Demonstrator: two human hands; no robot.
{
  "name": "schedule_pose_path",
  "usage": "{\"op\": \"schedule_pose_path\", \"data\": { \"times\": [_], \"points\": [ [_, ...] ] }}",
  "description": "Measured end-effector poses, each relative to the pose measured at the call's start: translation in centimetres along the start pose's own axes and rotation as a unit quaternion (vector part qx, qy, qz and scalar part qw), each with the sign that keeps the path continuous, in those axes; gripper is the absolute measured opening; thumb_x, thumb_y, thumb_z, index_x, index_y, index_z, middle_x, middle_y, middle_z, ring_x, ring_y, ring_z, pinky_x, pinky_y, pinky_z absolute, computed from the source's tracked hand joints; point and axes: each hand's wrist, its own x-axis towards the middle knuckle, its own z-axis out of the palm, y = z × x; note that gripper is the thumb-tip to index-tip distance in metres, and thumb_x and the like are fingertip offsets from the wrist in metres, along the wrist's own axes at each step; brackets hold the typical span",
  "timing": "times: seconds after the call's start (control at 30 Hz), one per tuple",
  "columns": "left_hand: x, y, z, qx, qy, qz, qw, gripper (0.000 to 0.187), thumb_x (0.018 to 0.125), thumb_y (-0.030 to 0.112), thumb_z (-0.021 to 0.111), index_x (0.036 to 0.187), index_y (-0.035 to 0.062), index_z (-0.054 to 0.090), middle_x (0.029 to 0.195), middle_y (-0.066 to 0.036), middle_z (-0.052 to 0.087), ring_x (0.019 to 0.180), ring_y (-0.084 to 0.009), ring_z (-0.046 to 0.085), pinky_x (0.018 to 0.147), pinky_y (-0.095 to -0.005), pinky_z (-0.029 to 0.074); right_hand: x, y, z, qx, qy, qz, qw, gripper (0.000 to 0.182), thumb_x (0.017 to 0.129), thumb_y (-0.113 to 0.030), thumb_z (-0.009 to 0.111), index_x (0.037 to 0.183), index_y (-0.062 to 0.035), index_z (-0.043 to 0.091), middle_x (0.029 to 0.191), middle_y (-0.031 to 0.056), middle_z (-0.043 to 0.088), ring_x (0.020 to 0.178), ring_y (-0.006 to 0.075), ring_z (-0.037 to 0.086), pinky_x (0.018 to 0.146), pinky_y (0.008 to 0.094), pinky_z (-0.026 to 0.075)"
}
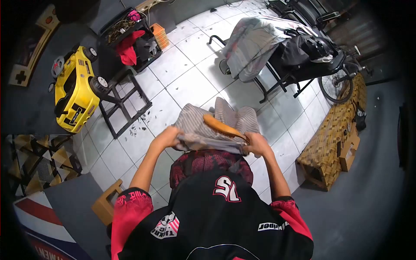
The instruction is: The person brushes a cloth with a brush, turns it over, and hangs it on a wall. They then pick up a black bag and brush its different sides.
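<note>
A grey striped cloth (190, 120) hangs in folds in front of my waist, over the tiled floor. My left hand (170, 138) is closed on its left edge. At the right edge, my right hand (256, 144) grips the cloth along with the narrow end of a curved, orange-brown wooden brush (222, 128). The brush slants across the front of the cloth, its wide end toward the upper left. Its bristles cannot be made out. Some of my fingers are hidden by the fabric.
Left, a yellow toy car (80, 93) stands by a black metal frame (125, 106). A black cart (141, 45) is beyond. A reclining chair (299, 71) draped with cloth, a bicycle (340, 84) and a woven bench (327, 143) are to the right. Dark clippings dot the tiles (184, 84).
</note>
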Motion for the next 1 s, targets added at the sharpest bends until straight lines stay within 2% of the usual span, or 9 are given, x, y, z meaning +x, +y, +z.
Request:
{"op": "schedule_pose_path", "data": {
  "times": [0.17,0.4,0.43,0.53,0.63,0.7,0.8,0.93,1.0],
  "points": [
    [4.3,1.6,-6.9,0.081,0.376,-0.071,0.920,0.038,0.066,-0.010,0.049,0.099,0.0037,0.063,0.075,-0.018,0.054,0.073,-0.0355,0.055,0.068,-0.0428,0.045,3.1,-5.5,-5.7,-0.064,0.263,-0.011,0.962,0.028,0.070,-0.013,0.065,0.097,-0.0108,0.056,0.078,0.0179,0.063,0.074,0.0391,0.061,0.063,0.0452,0.048],
    [1.6,11.1,-16.7,0.093,0.610,-0.054,0.785,0.027,0.068,0.006,0.063,0.094,0.0093,0.069,0.084,-0.008,0.051,0.069,-0.0203,0.052,0.064,-0.0278,0.044,-0.6,-11.1,-14.7,0.182,0.683,-0.186,0.682,0.019,0.086,-0.017,0.059,0.099,-0.0025,0.058,0.084,0.0083,0.064,0.066,0.0209,0.062,0.060,0.0311,0.049],
    [1.4,10.9,-15.4,0.096,0.622,-0.052,0.776,0.027,0.069,0.008,0.062,0.095,0.0101,0.069,0.086,-0.008,0.052,0.072,-0.0216,0.054,0.067,-0.0286,0.044,-0.9,-8.9,-14.5,-0.096,0.726,-0.187,0.655,0.022,0.086,-0.017,0.058,0.100,-0.0005,0.058,0.084,0.0103,0.065,0.069,0.0223,0.063,0.063,0.0323,0.050],
    [2.0,7.9,-8.8,0.156,0.545,-0.025,0.824,0.028,0.068,0.001,0.060,0.093,0.0076,0.066,0.109,-0.016,0.056,0.098,-0.0334,0.056,0.089,-0.0366,0.042,0.1,-0.7,-4.4,0.005,0.603,-0.073,0.794,0.021,0.079,-0.010,0.060,0.097,0.0003,0.061,0.080,0.0184,0.064,0.072,0.0294,0.064,0.064,0.0354,0.049],
    [-1.1,-0.4,2.5,-0.006,0.058,-0.139,0.989,0.021,0.073,0.005,0.051,0.091,0.0041,0.063,0.082,-0.021,0.061,0.081,-0.0362,0.060,0.071,-0.0422,0.045,-1.3,4.5,4.5,0.026,0.165,0.036,0.985,0.028,0.070,-0.010,0.054,0.095,0.0004,0.062,0.082,0.0266,0.060,0.072,0.0427,0.060,0.065,0.0466,0.047],
    [-5.4,-5.2,9.2,-0.054,-0.105,-0.172,0.978,0.022,0.077,0.011,0.049,0.092,0.0032,0.063,0.084,-0.024,0.061,0.077,-0.0364,0.060,0.071,-0.0417,0.046,-3.3,6.5,7.5,-0.093,-0.138,0.077,0.983,0.031,0.072,-0.023,0.054,0.088,0.0007,0.064,0.079,0.0290,0.059,0.081,0.0419,0.060,0.073,0.0469,0.048],
    [-6.3,-4.2,5.9,-0.130,-0.054,-0.186,0.972,0.020,0.079,0.015,0.051,0.089,0.0022,0.063,0.081,-0.022,0.062,0.076,-0.0322,0.061,0.070,-0.0394,0.047,-5.1,4.2,4.4,0.128,-0.092,0.173,0.972,0.028,0.073,-0.023,0.055,0.084,0.0013,0.062,0.068,0.0222,0.060,0.064,0.0326,0.060,0.059,0.0409,0.045],
    [-2.7,2.1,-8.4,-0.058,0.101,-0.107,0.987,0.054,0.060,0.038,0.079,0.096,0.0052,0.055,0.085,-0.012,0.060,0.081,-0.0206,0.058,0.072,-0.0336,0.045,-1.7,3.8,-1.6,0.157,0.228,0.011,0.961,0.021,0.076,-0.011,0.050,0.090,0.0006,0.059,0.066,0.0149,0.056,0.062,0.0184,0.055,0.057,0.0343,0.043],
    [-0.6,6.7,-15.6,0.032,0.211,-0.086,0.973,0.046,0.059,0.019,0.078,0.094,0.0032,0.054,0.087,-0.018,0.061,0.080,-0.0318,0.060,0.072,-0.0356,0.047,-1.5,-1.6,-8.4,0.127,0.366,0.032,0.921,0.025,0.081,-0.005,0.047,0.103,-0.0003,0.058,0.077,0.0129,0.059,0.071,0.0156,0.057,0.063,0.0306,0.045]
  ]
}}
